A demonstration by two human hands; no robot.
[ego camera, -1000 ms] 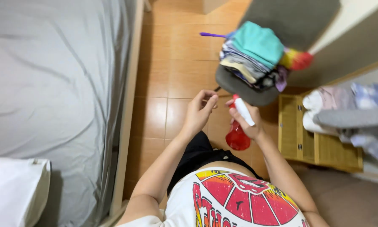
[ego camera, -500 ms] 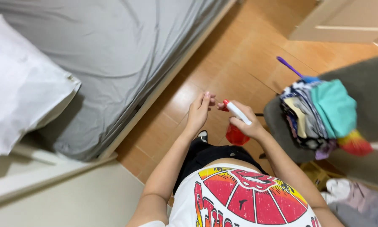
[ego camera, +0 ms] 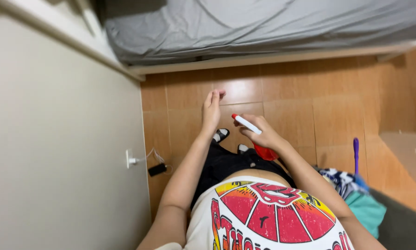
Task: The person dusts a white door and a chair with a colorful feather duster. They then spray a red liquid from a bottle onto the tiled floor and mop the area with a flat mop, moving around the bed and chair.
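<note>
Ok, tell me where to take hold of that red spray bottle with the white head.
Probably by the neck just under the white head, coming from the right, as the right hand does now. The red body hangs below the hand and the nozzle points left, towards the empty left hand.

Even, soft indoor light fell from above. Pale glare patches lay on the glossy floor tiles [ego camera: 282, 92]. Deep shadow sat under the bed [ego camera: 263, 28] at far left. Wide-angle distortion bent the edges; focus was sharp, blur slight.
</note>
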